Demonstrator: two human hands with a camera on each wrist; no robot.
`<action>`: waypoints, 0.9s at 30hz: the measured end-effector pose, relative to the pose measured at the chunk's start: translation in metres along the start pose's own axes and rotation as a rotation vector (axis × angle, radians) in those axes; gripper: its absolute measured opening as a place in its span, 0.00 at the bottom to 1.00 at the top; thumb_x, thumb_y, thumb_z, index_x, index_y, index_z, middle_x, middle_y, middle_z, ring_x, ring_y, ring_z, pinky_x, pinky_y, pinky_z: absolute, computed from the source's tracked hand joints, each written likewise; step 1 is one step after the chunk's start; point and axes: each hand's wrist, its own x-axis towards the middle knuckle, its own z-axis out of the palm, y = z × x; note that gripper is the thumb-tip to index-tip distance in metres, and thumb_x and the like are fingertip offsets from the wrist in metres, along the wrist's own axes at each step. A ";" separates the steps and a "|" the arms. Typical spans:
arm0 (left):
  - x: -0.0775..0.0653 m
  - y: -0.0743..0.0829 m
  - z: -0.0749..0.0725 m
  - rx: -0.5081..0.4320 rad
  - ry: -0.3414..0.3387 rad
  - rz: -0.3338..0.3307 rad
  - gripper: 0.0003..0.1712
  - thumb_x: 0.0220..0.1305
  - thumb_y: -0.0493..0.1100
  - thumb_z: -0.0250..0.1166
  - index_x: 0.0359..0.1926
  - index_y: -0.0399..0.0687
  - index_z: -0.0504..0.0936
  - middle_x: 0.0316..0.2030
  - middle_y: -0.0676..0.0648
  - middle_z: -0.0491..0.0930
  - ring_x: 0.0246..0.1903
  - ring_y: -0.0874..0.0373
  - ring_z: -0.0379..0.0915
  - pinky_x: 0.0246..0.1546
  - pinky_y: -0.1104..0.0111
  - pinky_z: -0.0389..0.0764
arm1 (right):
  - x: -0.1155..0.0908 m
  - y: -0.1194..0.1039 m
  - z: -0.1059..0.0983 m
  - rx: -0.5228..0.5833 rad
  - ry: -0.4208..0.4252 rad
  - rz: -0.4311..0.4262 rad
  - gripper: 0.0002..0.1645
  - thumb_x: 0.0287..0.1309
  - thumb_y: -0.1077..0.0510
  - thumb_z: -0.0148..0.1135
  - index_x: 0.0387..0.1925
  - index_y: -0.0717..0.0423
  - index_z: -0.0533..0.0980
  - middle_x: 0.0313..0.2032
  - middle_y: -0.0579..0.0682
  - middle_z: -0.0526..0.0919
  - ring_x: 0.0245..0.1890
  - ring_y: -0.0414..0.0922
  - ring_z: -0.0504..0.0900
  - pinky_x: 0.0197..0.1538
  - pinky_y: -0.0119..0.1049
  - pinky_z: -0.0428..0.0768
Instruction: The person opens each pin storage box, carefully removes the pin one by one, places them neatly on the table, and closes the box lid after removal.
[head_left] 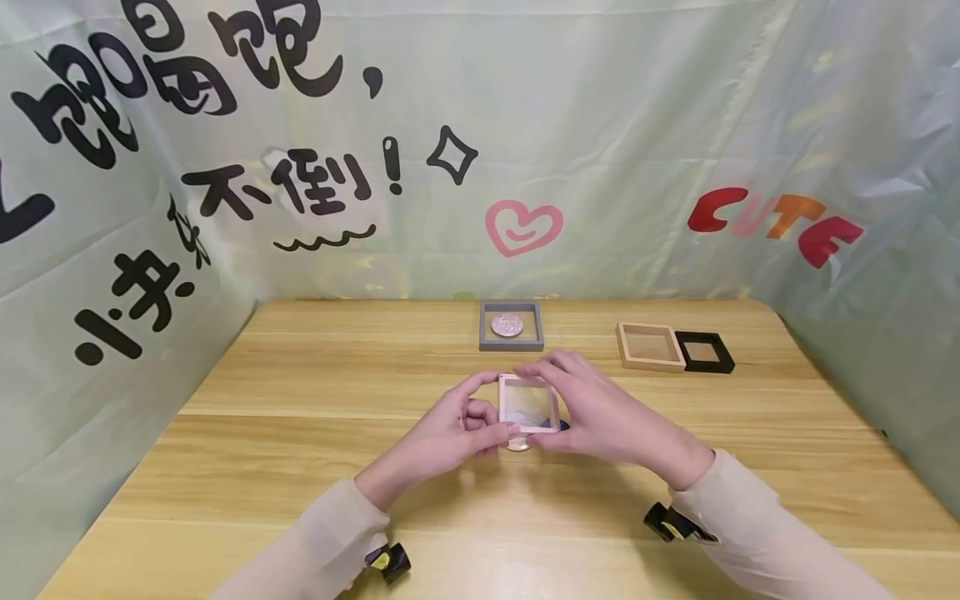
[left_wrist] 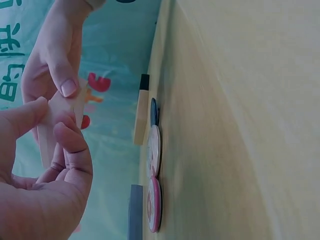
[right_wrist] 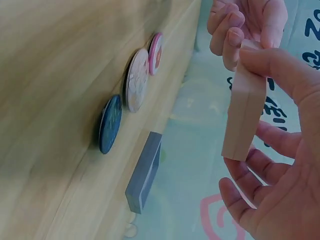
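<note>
Both hands hold a small square pale pink display frame (head_left: 557,408) with a clear window, raised above the table. The left hand (head_left: 459,427) pinches its left side and lower left corner between thumb and fingers. On the other side, the right hand (head_left: 600,408) grips the right part, fingers on the top edge and thumb at the bottom. A thin seam runs along the frame's side (right_wrist: 245,107) in the right wrist view. On the table below lie a dark blue round badge (right_wrist: 110,124), a pale round badge (right_wrist: 137,80) and a pink-rimmed round badge (right_wrist: 156,53).
Toward the back of the table stands a grey square frame (head_left: 512,345), with a pink glittery disc (head_left: 507,325) seen within its outline. Farther right, a tan frame (head_left: 652,364) and a smaller black frame (head_left: 705,367) lie side by side. Printed cloth (head_left: 622,125) surrounds the wooden table (head_left: 300,400).
</note>
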 end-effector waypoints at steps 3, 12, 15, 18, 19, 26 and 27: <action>0.004 -0.001 0.001 0.019 0.009 -0.017 0.43 0.74 0.41 0.70 0.82 0.50 0.59 0.32 0.51 0.83 0.30 0.56 0.79 0.35 0.70 0.82 | 0.004 0.004 0.000 -0.018 -0.011 0.008 0.43 0.52 0.50 0.83 0.68 0.55 0.78 0.55 0.49 0.81 0.51 0.48 0.77 0.53 0.47 0.80; 0.015 0.001 0.002 0.061 0.045 -0.065 0.53 0.72 0.43 0.72 0.87 0.50 0.50 0.41 0.45 0.87 0.36 0.54 0.84 0.42 0.60 0.89 | 0.017 0.022 0.000 -0.036 -0.042 0.049 0.43 0.46 0.56 0.84 0.65 0.58 0.78 0.56 0.54 0.82 0.50 0.51 0.79 0.52 0.51 0.81; 0.018 0.004 0.001 0.087 0.053 -0.063 0.52 0.72 0.42 0.72 0.86 0.51 0.51 0.45 0.43 0.87 0.39 0.51 0.85 0.44 0.56 0.91 | 0.021 0.030 0.000 -0.042 -0.045 0.070 0.44 0.46 0.55 0.84 0.66 0.58 0.78 0.57 0.56 0.83 0.54 0.54 0.80 0.56 0.55 0.83; 0.020 0.006 0.000 0.115 0.054 -0.064 0.51 0.72 0.42 0.72 0.86 0.51 0.53 0.49 0.43 0.86 0.41 0.48 0.86 0.45 0.53 0.91 | 0.026 0.039 0.000 -0.046 -0.045 0.089 0.44 0.47 0.55 0.84 0.66 0.59 0.78 0.59 0.58 0.83 0.56 0.57 0.80 0.59 0.60 0.82; 0.021 0.006 -0.001 0.128 0.054 -0.063 0.51 0.72 0.42 0.72 0.86 0.50 0.53 0.49 0.43 0.86 0.41 0.48 0.86 0.44 0.53 0.91 | 0.027 0.042 0.000 -0.051 -0.045 0.097 0.44 0.47 0.54 0.84 0.66 0.59 0.78 0.59 0.58 0.83 0.57 0.57 0.80 0.61 0.61 0.82; 0.025 0.006 -0.007 0.209 0.075 -0.059 0.45 0.72 0.46 0.72 0.82 0.53 0.60 0.50 0.46 0.86 0.42 0.56 0.86 0.43 0.59 0.90 | 0.032 0.059 -0.001 -0.057 -0.078 0.177 0.45 0.46 0.56 0.83 0.68 0.60 0.77 0.62 0.62 0.82 0.52 0.55 0.80 0.57 0.60 0.83; 0.025 0.006 -0.007 0.215 0.079 -0.060 0.44 0.72 0.46 0.72 0.82 0.53 0.61 0.50 0.46 0.86 0.42 0.56 0.86 0.43 0.60 0.89 | 0.033 0.061 -0.001 -0.062 -0.086 0.187 0.46 0.46 0.56 0.83 0.68 0.59 0.77 0.62 0.62 0.81 0.52 0.55 0.80 0.58 0.61 0.82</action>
